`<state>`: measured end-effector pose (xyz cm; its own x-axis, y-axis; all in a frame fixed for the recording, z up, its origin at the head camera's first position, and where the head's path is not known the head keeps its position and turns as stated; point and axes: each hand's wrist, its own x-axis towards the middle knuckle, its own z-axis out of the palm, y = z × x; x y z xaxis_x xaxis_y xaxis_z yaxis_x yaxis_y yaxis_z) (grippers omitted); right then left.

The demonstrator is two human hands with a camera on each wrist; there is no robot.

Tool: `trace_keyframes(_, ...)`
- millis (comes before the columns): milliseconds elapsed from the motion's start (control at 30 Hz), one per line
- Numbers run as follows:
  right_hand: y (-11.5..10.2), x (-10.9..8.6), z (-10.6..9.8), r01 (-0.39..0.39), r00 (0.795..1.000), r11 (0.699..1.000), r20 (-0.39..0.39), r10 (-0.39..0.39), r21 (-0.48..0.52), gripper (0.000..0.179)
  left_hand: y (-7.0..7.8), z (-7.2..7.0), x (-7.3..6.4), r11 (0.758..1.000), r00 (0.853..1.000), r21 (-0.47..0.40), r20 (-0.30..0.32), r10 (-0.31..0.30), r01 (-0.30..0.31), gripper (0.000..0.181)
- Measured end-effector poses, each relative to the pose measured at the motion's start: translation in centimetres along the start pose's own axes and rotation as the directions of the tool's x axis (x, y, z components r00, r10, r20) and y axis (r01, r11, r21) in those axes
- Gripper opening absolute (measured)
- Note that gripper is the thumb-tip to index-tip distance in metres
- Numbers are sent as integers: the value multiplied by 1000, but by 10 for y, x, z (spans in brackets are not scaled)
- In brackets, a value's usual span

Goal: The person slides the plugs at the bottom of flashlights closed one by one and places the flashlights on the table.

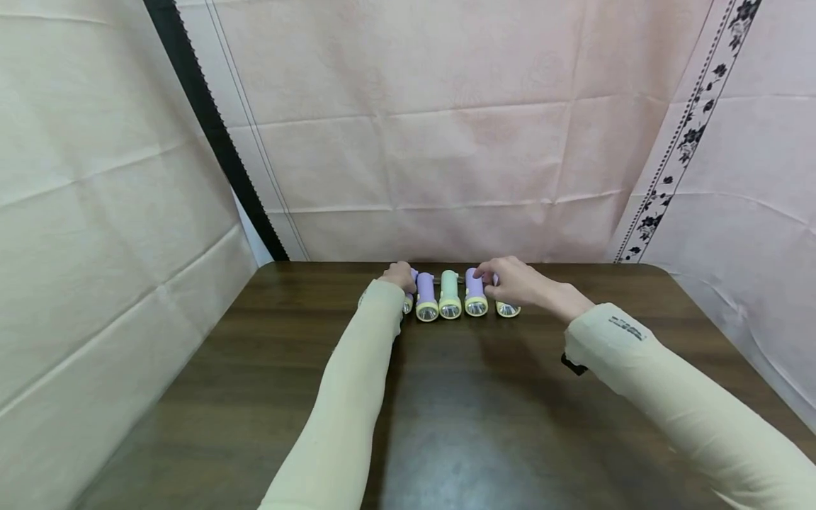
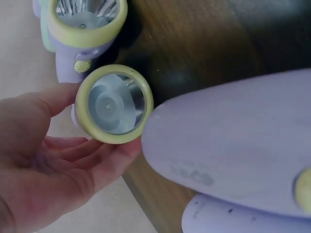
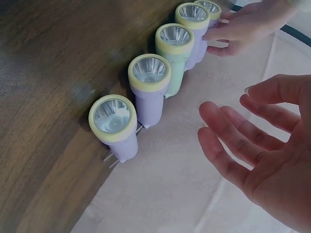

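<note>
L hand point(image 1: 400, 275) has thumb on one side, fingers on the other, gripping the end torch point(image 2: 114, 104), purple w/ yellow rim. Four more torches run in a row to the R of those fingers: 2nd purple torch point(image 1: 426, 297) just beside the L fingertips, then green torch point(image 1: 450, 294), then 4th purple torch point(image 1: 475, 292), then far-R torch point(image 1: 508, 309), partly hidden by R hand point(image 1: 506, 276). R hand's fingers are spread & loosely bent, nothing held, apart from the torches per R wrist cam. All lenses point away from the fingers, toward the person. Table point(image 1: 446, 425) is under both hands, cloth point(image 1: 446, 156) beyond the fingertips. Pale sleeves point(image 1: 347, 389) behind both hands.
</note>
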<state>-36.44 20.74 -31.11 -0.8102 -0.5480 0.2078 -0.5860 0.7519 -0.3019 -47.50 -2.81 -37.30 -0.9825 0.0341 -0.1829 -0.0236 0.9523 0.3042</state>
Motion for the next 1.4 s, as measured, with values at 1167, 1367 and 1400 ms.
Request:
trace_keyframes(1167, 9, -3, -9, -39, 998, 999, -53, 40, 25, 62, -5, -45, -33, 934, 920, -72, -212, 330, -351, 45)
trace_keyframes(1367, 5, -1, -6, -41, 998, 999, -47, 42, 28, 67, -3, -43, -39, 916, 905, -85, -216, 367, -392, 48)
trace_keyframes(1400, 4, -1, -5, -37, 998, 999, -48, 38, 26, 68, -3, -43, -40, 914, 903, -84, -216, 372, -396, 48)
